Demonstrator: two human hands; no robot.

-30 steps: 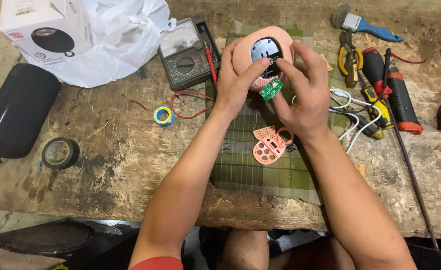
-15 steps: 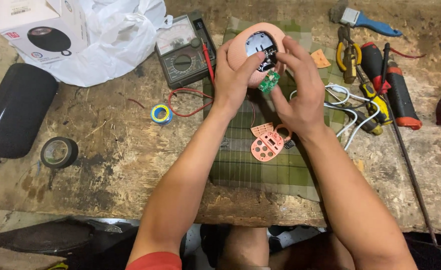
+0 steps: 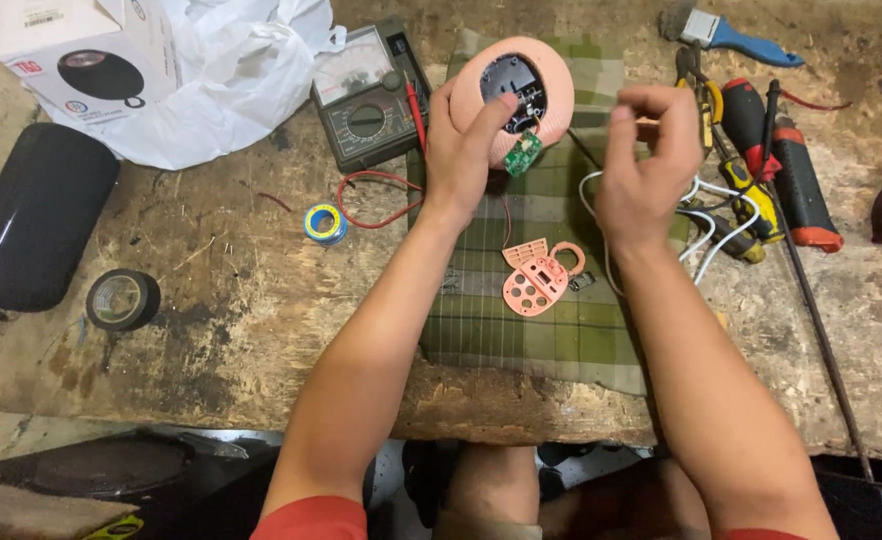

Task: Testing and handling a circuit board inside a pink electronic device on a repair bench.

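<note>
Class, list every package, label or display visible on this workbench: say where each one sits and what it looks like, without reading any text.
Cardboard box: far left corner, white, with a picture of a round black speaker.
Plastic bag: beside the box, white, crumpled.
Multimeter: left of the pink speaker shell held by the left hand, dark casing, pale needle dial, round selector knob.
</note>
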